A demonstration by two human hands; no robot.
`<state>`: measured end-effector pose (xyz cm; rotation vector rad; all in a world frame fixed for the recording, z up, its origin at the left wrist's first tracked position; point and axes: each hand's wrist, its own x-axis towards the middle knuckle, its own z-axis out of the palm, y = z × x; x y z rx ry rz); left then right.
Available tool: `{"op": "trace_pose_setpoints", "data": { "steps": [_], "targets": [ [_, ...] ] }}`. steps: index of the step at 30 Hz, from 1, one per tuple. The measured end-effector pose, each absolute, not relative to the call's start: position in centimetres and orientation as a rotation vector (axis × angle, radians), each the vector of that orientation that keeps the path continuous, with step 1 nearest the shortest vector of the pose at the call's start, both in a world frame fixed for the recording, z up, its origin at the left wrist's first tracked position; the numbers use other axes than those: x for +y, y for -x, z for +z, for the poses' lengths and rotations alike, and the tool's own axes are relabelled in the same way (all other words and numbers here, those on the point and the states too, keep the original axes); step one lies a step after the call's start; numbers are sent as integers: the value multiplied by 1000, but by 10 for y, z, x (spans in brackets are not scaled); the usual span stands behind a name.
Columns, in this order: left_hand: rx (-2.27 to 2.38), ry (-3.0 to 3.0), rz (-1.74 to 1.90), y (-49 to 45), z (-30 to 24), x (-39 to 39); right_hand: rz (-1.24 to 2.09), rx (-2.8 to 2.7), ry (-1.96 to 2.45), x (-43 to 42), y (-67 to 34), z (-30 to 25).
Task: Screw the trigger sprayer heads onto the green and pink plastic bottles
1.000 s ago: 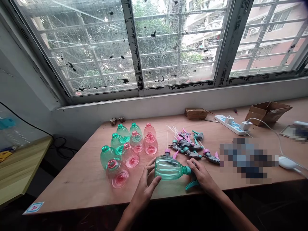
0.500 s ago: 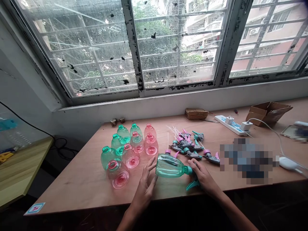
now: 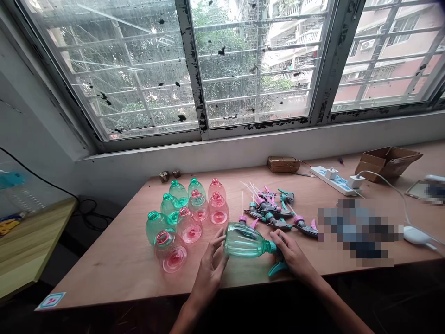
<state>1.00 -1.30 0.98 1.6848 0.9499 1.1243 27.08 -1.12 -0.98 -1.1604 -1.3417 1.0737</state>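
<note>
So, watching the head cam feed from my end: the green bottle (image 3: 245, 241) lies on its side near the front edge of the table (image 3: 114, 260), base pointing left and neck pointing right. I can't tell whether it rests on the wood or hangs just above it

Grip-wise, the left hand (image 3: 210, 264) is open, with its fingers spread and pressed against the base of the bottle, more a prop than a hold. The right hand (image 3: 292, 253) is clenched round the spray head (image 3: 277, 267) at the neck, with the teal trigger poking out underneath. So the bottle sits right between the two hands and touches both

My read on handling: it's empty thin clear plastic, so very light, a bit slick, and the belly will probably dent if squeezed hard. The neck and the ribbed base look like the stiff spots, so those are where I'd take hold

Just left of it stand the other bottles (image 3: 189, 227), pink and green, all without tops. A heap of loose sprayers (image 3: 269, 211) lies just behind it, near but not touching as far as I can see
</note>
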Motion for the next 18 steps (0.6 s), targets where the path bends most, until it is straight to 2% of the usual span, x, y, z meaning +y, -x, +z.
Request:
{"op": "trace_pose_setpoints", "data": {
  "steps": [18],
  "targets": [
    [1030,-1734,1093,-9,11,-16,1053,-1342,1172,-13,-270,-7]
  ]
}}
